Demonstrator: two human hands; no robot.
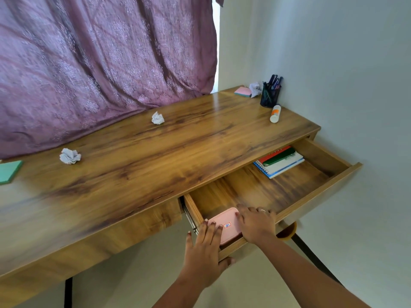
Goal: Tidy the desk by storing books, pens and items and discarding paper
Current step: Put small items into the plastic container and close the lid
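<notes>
- Fingers (211, 230) of the left hand (205, 243) lie straight and flat across the near left corner of a pink box (226, 216). Its thumb hooks under the drawer's front edge.
- Right hand (255, 223), with a ring (262, 210) on one finger, arches over the box's right side with bent fingertips against its edge. Whether it grips the box or only presses it, I cannot tell.
- Pink box, flat with rounded corners and a small label on its lid, sits in the near left corner of the open drawer (266, 187), between the two hands.
- Stack of notebooks (279, 162) lies at the drawer's far right end, partly under the desktop and well apart from the box. A spiral-bound one is at the bottom, with red and green covers on top.
- Wooden desk (155, 165) stretches away to the left, above the drawer.
- Three crumpled paper balls rest on top: one near the left (70, 156), one mid-desk towards the far edge (157, 118), and one in the far right corner (255, 89).
- Pink pad of sticky notes (242, 91) lies just beside that last ball.
- Dark mesh pen holder (270, 96) stands on the ball's right, with pens (274, 81) in it.
- Glue stick (275, 113) lies on its side just in front of the holder.
- Green pad (10, 171) shows at the desk's far left, cut off by the frame.
- Purple patterned curtain (100, 63) hangs behind the desk, and a pale wall (344, 74) closes the right.
</notes>
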